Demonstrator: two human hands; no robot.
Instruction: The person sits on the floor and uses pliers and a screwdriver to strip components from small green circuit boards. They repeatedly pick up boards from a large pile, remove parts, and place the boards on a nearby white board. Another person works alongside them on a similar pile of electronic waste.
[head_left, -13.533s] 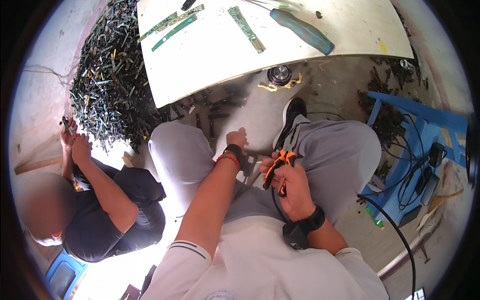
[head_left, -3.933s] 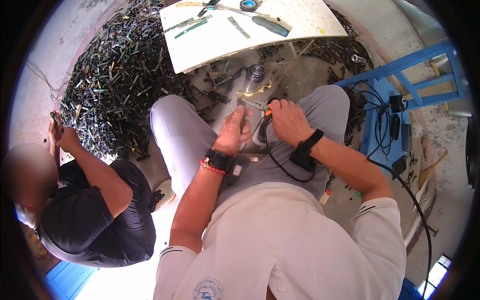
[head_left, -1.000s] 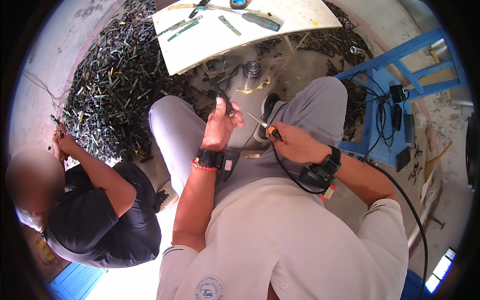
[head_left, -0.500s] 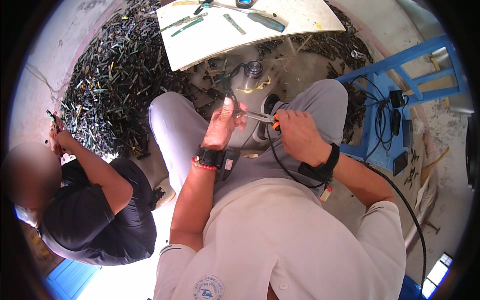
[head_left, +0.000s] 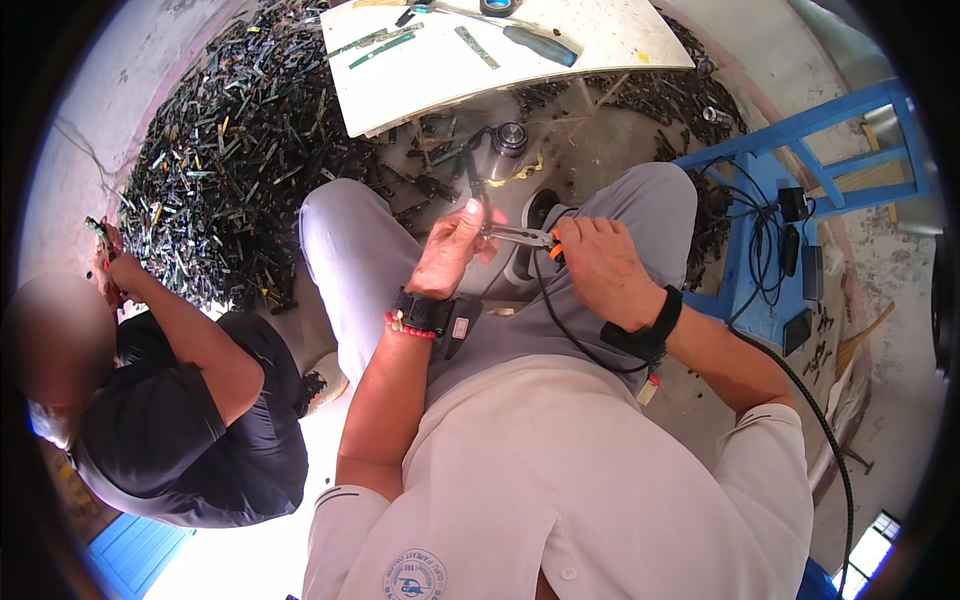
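Pinched between thumb and fingers of the left hand (head_left: 448, 254), a slim dark piece (head_left: 473, 180) points up toward the white table (head_left: 430, 100), held over the gap between the knees (head_left: 345, 215). The right hand (head_left: 603, 266) is wrapped around the orange grips of a pair of pliers (head_left: 523, 236), whose nose reaches across to the piece beside the left fingertips; whether the jaws bite it is too small to tell. The step in hand looks like gripping the piece with the tool; the next move would call for a firm left pinch and a careful right squeeze. Beyond them a lidded container (head_left: 510, 138) stands on the floor (head_left: 560, 160), and a heap of dark strips (head_left: 240, 170) lies to the left.
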